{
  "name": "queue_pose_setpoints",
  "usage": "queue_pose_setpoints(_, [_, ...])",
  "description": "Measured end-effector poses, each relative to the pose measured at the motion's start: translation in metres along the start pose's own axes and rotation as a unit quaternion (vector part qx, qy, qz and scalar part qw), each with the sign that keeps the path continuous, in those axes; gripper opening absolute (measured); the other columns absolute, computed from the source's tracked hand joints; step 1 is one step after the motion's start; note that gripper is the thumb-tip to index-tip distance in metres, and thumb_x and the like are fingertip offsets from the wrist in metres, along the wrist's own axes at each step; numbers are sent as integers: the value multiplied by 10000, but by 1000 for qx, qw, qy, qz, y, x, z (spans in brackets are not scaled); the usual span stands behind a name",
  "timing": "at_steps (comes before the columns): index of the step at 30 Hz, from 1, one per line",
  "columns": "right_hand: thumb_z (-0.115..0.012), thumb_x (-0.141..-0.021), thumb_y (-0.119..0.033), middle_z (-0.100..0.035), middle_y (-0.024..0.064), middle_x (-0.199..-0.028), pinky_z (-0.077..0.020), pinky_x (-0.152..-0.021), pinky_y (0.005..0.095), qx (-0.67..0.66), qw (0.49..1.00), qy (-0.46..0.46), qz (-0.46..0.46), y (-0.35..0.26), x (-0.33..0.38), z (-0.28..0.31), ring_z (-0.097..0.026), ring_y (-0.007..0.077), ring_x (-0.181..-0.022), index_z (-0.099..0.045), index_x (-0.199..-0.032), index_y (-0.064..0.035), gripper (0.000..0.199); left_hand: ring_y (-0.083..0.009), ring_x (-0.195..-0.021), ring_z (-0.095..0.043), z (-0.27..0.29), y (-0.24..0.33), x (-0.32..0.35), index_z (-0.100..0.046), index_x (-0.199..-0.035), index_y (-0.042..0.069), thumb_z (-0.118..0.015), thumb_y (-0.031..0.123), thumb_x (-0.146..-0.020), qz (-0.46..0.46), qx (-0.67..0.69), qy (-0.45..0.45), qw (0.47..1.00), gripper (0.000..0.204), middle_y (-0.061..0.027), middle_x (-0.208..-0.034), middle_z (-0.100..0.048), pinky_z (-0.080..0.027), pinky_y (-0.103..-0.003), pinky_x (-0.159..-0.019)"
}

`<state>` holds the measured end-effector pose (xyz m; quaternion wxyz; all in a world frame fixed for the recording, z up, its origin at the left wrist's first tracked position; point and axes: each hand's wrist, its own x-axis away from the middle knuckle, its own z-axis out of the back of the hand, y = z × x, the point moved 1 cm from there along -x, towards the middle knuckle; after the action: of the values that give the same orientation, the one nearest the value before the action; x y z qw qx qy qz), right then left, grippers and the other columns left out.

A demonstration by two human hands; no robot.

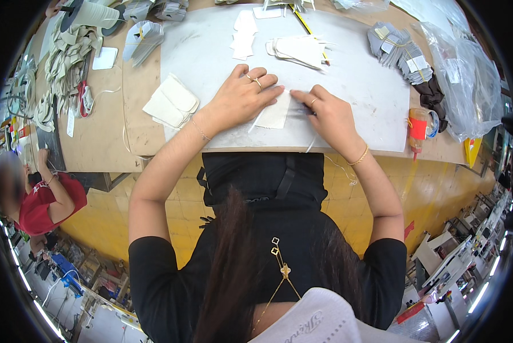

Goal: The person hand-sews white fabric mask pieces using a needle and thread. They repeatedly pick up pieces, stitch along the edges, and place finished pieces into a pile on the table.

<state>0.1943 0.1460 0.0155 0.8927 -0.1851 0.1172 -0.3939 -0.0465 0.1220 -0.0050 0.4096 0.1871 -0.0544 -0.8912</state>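
Note:
Both my hands work at a cream fabric piece (275, 116) lying on the pale work sheet. My left hand (244, 94) reaches over its upper left, with thumb and forefinger closed at its top edge. A narrow white strip (256, 122) runs along the piece's left side below those fingers. My right hand (332, 116) is closed at the piece's right side, forefinger pointing to its top corner. Another thin white strip end (311, 143) shows under this hand; its fingers partly hide what they grip. Beside my left forearm lies a small stack of cream pieces (173, 102).
Further cream pieces (296, 50) lie beyond my hands, near a yellow tape measure (303, 21). Tied grey bundles (402, 51), a plastic bag (465, 86) and an orange-red bottle (417, 127) stand right. A thread spool (93, 14) and red-handled scissors (85, 97) are left. Another person (45, 197) sits left.

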Motion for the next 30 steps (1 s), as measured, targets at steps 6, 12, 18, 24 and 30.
queue_pose_setpoints(6, [-779,-878,-257,-725,148,-921,-557,-777,400,-242,948,1,-207,-7,2,-3,-701,327,-809,-739,-1142,-32,349,-219,-1049,-603,4,29,23,-703,-1031,90,-795,272,-844,91,-39,50,994,276,-30,-1071,-643,-430,-415,-926])
queue_pose_setpoints(12, [-760,-884,-248,-708,169,-852,-554,-758,419,-127,967,-14,-221,-24,-2,-11,-697,347,-789,-731,-995,-9,265,-186,-1083,-614,-1,39,26,-690,-1070,66,-769,209,-862,68,-8,86,994,265,-28,-1136,-672,-431,-395,-916])
queue_pose_setpoints(18, [-725,-919,-203,-714,175,-852,-549,-723,404,-84,981,27,-170,-25,-11,-13,-702,331,-776,-658,-981,3,225,-193,-1096,-633,-3,39,29,-723,-1083,64,-779,160,-857,73,5,84,994,252,-31,-1186,-696,-442,-385,-913])
queue_pose_setpoints(24, [-709,-961,-217,-707,164,-837,-528,-684,310,-362,907,19,-215,-16,-38,-5,-700,198,-713,-674,-1022,17,244,-174,-1091,-614,-7,38,31,-705,-1049,87,-771,202,-859,62,-14,102,993,231,-9,-1171,-679,-423,-396,-917])
queue_pose_setpoints(30, [-713,-923,-176,-727,127,-885,-565,-706,372,-119,978,-40,-167,-26,-25,9,-714,324,-783,-735,-1092,-51,211,-194,-1080,-618,-6,38,33,-726,-1061,88,-795,176,-840,71,-2,100,992,248,-11,-1185,-684,-436,-395,-904])
